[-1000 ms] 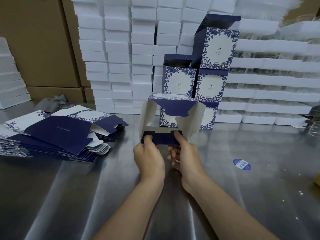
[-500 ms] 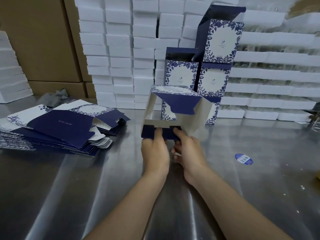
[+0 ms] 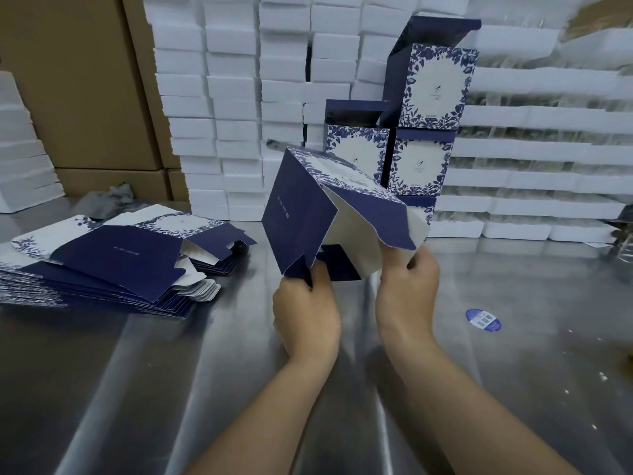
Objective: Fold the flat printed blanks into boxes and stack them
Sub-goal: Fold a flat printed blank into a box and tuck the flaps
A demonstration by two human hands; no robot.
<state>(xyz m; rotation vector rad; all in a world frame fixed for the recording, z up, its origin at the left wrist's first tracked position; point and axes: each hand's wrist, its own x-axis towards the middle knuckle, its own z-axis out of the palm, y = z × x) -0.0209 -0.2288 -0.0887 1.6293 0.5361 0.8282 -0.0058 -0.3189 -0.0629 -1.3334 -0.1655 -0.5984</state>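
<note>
Box [image 3: 308, 214] is half made and sits up off the counter [image 3: 137, 389] in the middle, tipped on its side. The left hand [image 3: 305, 317] pinches the low corner of the dark blue side. The right hand [image 3: 407, 289] has its fingers [image 3: 416, 260] curled round a loose flap at 3 o'clock. The end flaps hang open, so the white inside shows. They need tucking in, I think.

At 1 o'clock a few finished boxes [image 3: 421, 132] stand stacked, some with lids up. At 9 o'clock a thick pile of flat blanks [image 3: 113, 262] waits, so lots of work is left.

The card is thin, smooth and bendy, dark blue with white and blue leaf print. The counter is shiny grey metal. Behind are white foam blocks [image 3: 233, 97], square and chalky.
</note>
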